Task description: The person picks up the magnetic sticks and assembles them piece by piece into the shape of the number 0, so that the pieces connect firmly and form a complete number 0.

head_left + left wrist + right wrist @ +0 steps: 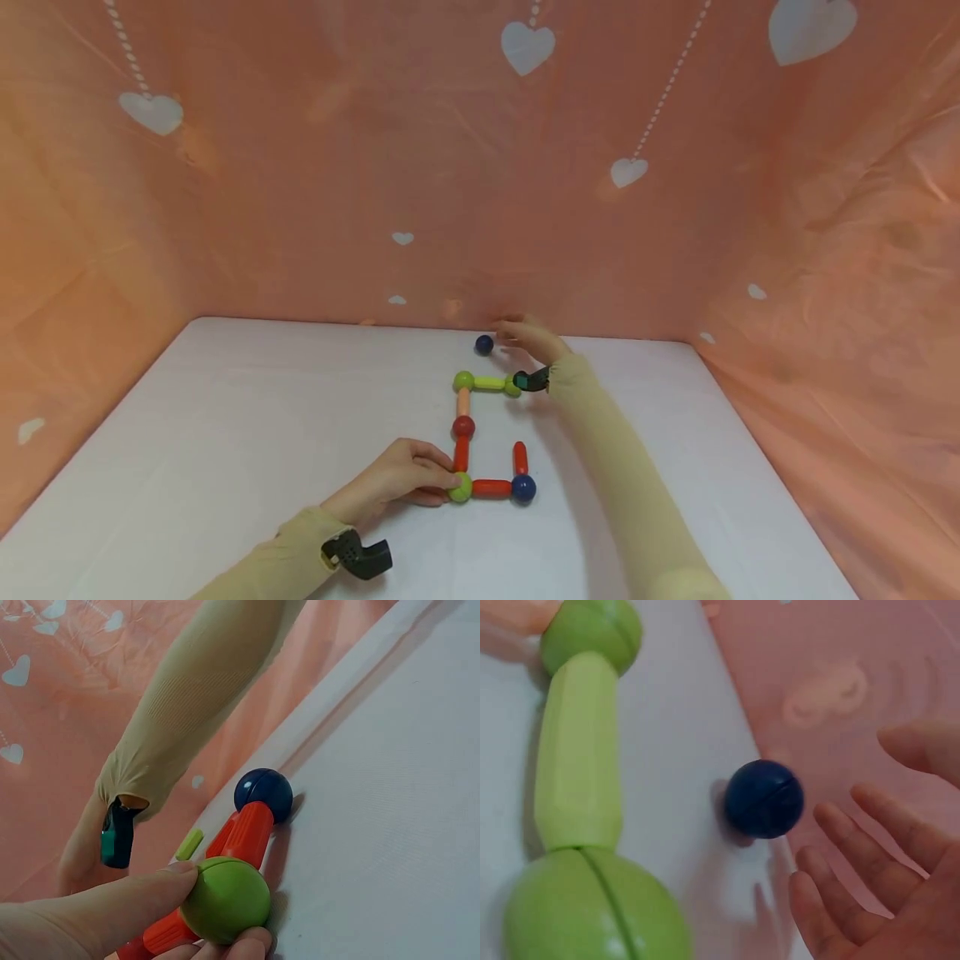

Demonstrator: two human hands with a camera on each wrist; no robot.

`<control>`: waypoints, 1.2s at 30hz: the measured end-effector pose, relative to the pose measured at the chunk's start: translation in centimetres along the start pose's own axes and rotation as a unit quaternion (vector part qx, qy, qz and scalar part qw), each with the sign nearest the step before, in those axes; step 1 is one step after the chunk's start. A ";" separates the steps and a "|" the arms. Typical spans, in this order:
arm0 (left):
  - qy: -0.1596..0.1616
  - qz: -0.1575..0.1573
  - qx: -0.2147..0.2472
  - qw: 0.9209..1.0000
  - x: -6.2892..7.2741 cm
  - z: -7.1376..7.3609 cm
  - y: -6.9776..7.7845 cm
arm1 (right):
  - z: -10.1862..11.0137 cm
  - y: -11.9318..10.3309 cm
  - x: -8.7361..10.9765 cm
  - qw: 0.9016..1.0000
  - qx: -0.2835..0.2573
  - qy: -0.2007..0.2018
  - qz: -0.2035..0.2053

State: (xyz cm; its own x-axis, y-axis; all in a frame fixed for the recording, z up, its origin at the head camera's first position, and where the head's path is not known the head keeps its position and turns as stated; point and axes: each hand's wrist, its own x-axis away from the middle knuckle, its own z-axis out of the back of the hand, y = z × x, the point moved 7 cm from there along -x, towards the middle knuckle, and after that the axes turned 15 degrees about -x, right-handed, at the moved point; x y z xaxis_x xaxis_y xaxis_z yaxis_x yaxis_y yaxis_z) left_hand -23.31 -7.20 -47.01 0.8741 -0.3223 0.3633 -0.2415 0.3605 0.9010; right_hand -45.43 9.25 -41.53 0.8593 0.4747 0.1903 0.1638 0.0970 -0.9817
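My left hand (pixel 405 477) pinches a green ball (pixel 226 900) at the near left corner of a structure of sticks and balls. From that ball a red stick (pixel 492 489) runs right to a dark blue ball (pixel 523 489), where another red stick (pixel 521 457) points away from me. On the left side a red stick (pixel 461 454), a red ball (pixel 464 427) and a peach stick (pixel 463 402) lead to a far green ball (pixel 464 381). My right hand (pixel 531 338) has its fingers extended beside a loose blue ball (pixel 764 799), apart from it.
A yellow-green stick (pixel 579 754) joins the far green ball to another green ball (pixel 596 907), partly hidden by my right wrist camera in the head view. The white table (pixel 262 417) ends at a pink curtain (pixel 337 183) with white hearts.
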 end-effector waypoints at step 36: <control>0.003 0.020 -0.010 1.000 -0.1 0.0 -0.1 | -0.6 -0.2 3.8 0.999 0.040 -0.009 0.031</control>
State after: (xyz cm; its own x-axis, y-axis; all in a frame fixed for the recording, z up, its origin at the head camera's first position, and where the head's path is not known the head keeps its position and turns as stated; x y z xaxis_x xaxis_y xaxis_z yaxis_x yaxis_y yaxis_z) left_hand -23.34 -7.16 -47.13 0.8661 -0.3029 0.3976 -0.2676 0.3908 0.8807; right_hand -41.92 10.54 -40.63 0.8582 0.4968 0.1293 0.0704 0.1357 -0.9883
